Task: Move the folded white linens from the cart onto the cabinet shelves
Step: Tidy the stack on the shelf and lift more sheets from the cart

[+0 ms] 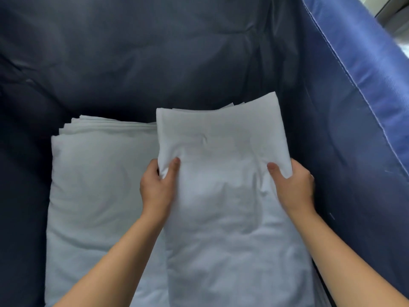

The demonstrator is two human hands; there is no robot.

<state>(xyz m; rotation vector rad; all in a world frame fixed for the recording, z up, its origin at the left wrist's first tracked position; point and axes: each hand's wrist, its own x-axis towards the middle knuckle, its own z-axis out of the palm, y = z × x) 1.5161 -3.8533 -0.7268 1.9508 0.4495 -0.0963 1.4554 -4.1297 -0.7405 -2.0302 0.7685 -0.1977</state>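
I look down into a deep cart lined with dark blue fabric [137, 54]. A folded white linen [221, 138] is gripped at both side edges: my left hand [158, 185] pinches its left edge with the thumb on top, and my right hand [292, 185] holds its right edge the same way. The linen lies over a right-hand pile in the cart, and its far end looks slightly raised. To the left lies a second stack of folded white linens [97, 185], with several layered edges showing at its far end. No cabinet is in view.
The cart's brighter blue rim [363, 69] runs diagonally along the right side, close to my right forearm. The dark liner wall rises behind and left of the stacks. A pale strip of floor or furniture [396, 16] shows at the top right corner.
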